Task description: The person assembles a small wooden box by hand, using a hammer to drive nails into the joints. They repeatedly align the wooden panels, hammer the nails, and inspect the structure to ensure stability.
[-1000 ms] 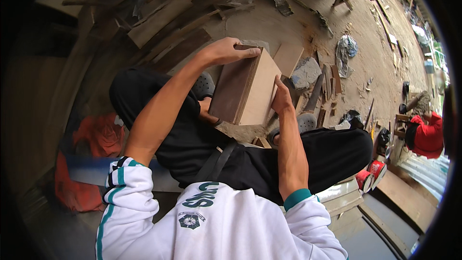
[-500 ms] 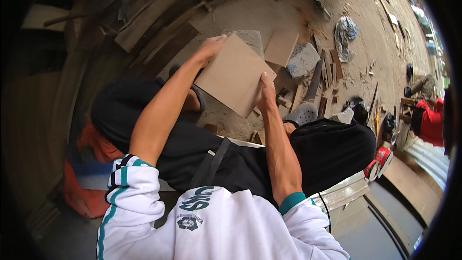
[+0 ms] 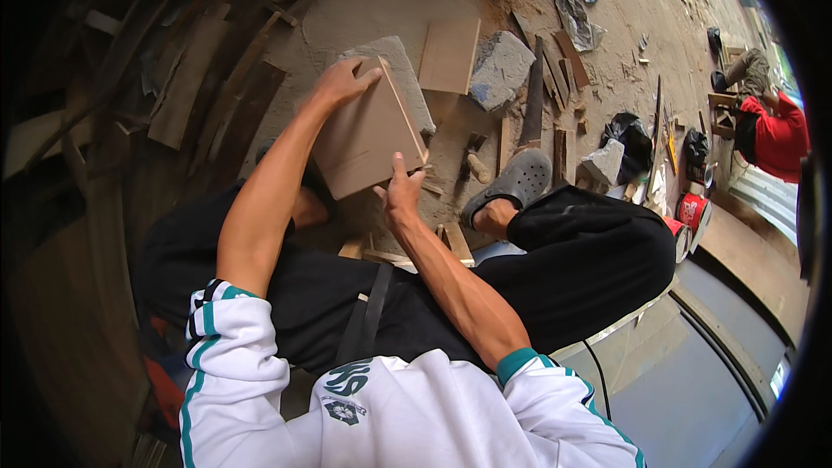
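Note:
A flat, squarish brown wooden board [image 3: 362,140] is tilted in front of me between my knees, a pale edge showing along its right side. My left hand [image 3: 340,87] grips its upper end, with the fingers curled over the top. At the lower right corner my right hand [image 3: 402,198] holds the board between thumb and fingers, some of which are hidden. Just behind the board lies a flat grey concrete slab [image 3: 400,69], partly covered by it.
A second brown panel [image 3: 449,56] and a rough grey stone [image 3: 503,71] lie beyond. Wooden planks [image 3: 192,78] are heaped at the left. Dark strips, a black plastic bag [image 3: 630,146] and red cans [image 3: 692,211] are at the right. A person in red [image 3: 776,143] sits farther off.
The board has turned and tipped, so its right edge now shows. My right hand has moved left and closer to me, at the lower corner. The view has shifted too.

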A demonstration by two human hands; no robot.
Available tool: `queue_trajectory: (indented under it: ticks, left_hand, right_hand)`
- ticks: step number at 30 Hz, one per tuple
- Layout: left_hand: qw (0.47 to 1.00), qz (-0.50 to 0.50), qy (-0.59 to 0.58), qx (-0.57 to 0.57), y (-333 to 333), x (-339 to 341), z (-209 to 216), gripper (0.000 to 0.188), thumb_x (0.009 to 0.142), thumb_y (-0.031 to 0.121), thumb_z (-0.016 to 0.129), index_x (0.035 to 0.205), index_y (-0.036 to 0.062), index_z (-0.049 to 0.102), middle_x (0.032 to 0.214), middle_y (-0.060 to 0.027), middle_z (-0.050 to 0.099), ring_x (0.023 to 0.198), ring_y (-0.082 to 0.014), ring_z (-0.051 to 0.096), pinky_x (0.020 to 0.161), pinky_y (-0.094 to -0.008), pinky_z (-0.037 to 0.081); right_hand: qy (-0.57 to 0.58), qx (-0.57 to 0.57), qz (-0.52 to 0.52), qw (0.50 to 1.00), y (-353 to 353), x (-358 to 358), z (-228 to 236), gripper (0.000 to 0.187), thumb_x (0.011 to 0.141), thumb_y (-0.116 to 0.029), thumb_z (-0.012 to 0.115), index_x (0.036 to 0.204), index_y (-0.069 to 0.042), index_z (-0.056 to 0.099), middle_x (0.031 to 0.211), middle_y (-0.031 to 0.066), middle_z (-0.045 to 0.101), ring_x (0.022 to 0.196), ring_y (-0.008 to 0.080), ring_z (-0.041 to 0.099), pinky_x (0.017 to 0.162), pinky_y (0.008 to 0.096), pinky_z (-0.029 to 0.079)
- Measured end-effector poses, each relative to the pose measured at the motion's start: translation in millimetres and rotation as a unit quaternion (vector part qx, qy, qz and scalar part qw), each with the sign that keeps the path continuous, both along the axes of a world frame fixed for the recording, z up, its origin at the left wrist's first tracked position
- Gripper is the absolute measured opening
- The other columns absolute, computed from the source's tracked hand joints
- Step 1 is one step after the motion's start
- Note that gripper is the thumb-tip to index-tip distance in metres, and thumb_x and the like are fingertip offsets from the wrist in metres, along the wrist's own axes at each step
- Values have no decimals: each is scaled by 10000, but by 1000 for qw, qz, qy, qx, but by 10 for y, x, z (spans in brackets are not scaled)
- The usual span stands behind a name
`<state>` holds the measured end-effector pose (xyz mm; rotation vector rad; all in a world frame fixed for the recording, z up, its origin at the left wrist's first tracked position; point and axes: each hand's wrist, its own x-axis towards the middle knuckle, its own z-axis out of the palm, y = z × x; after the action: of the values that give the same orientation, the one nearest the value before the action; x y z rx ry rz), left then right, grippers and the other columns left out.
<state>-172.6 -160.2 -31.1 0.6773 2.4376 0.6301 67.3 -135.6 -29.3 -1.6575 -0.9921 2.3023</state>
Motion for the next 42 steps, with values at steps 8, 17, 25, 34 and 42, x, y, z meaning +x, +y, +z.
queue_trajectory:
  ticks: [8,17,25,34,42]
  left_hand:
    - [960,-248,117,-54,683,-198,209,526,864,442,571,1275,112,586,1237,-171,619,1179,-342,557,1037,-454,399]
    - [931,-122,344,24,371,33,-199,568,837,450,590,1293,112,570,1436,-176,463,1375,-336,369,1132,-578,202]
    - [824,541,-123,112,-752,599,-190,872,807,476,755,1410,-54,415,1422,-219,470,1301,-315,467,1098,-408,343]
    - [702,591,-279,284,-788,670,-389,817,757,381,835,1335,-68,471,1305,-178,562,1193,-269,550,999,-360,448]
    - [877,386,-94,270,-768,550,-35,736,706,353,863,1209,-64,525,1130,-187,643,1056,-252,623,900,-357,496]
  right_hand:
    - [164,-316,-15,934,0,-248,133,826,955,-519,536,1521,-64,143,1553,260,116,1487,368,76,1022,655,399]
    - [-91,-124,440,885,374,-290,-85,831,874,-717,503,1056,85,624,833,172,676,682,284,689,612,447,567]
    - [15,558,289,778,1259,-1489,28,596,860,-440,651,1246,5,563,1226,277,586,1162,447,542,994,486,435]
    - [56,425,612,665,1546,-2144,-98,695,882,-453,627,1346,50,509,1303,237,587,1234,337,557,1041,376,413]
    - [183,304,340,871,1407,-758,-240,482,911,-152,616,1334,57,517,1287,205,613,1186,246,593,1013,322,432]
